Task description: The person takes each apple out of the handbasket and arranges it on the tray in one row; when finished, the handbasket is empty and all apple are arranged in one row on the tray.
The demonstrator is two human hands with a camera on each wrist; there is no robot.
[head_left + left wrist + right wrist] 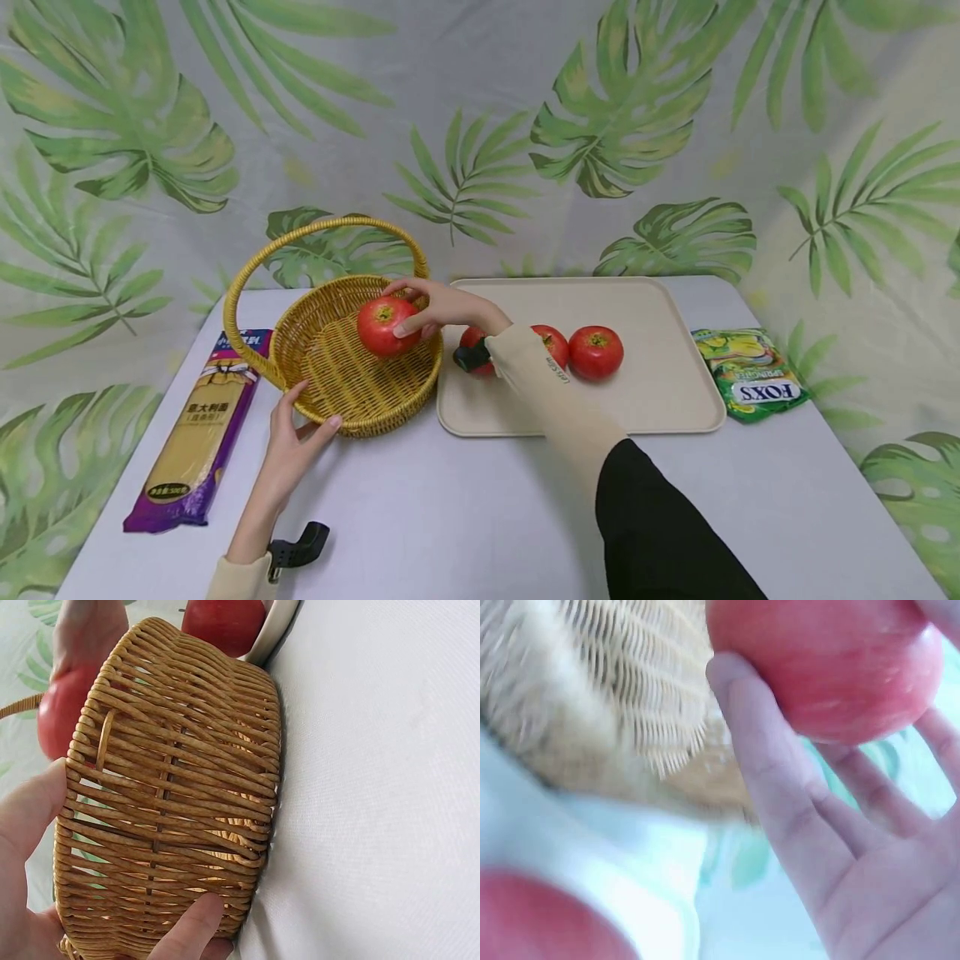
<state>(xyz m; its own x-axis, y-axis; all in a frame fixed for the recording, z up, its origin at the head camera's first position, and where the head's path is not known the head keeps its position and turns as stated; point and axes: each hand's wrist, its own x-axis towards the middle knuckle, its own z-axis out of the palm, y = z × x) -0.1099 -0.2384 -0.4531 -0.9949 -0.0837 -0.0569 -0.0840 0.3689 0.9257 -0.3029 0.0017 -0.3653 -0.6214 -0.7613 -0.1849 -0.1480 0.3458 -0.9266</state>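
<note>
My right hand [442,307] grips a red apple [386,326] over the wicker basket [352,367], above its right side. In the right wrist view, this apple [832,667] sits between the fingers and the blurred basket lies behind. My left hand [292,446] holds the basket's near rim; in the left wrist view its thumb is at the rim and a finger [191,926] lies against the woven outer wall. On the beige tray [660,400] are three more red apples, among them the rightmost apple [596,352]; the right wrist and sleeve partly cover the other two.
The basket's tall arched handle [330,223] stands up across its far side. A purple-and-yellow pasta package [198,429] lies left of the basket. Right of the tray is a green FOX'S bag [750,375]. A leaf-patterned cloth hangs behind the white table [465,517].
</note>
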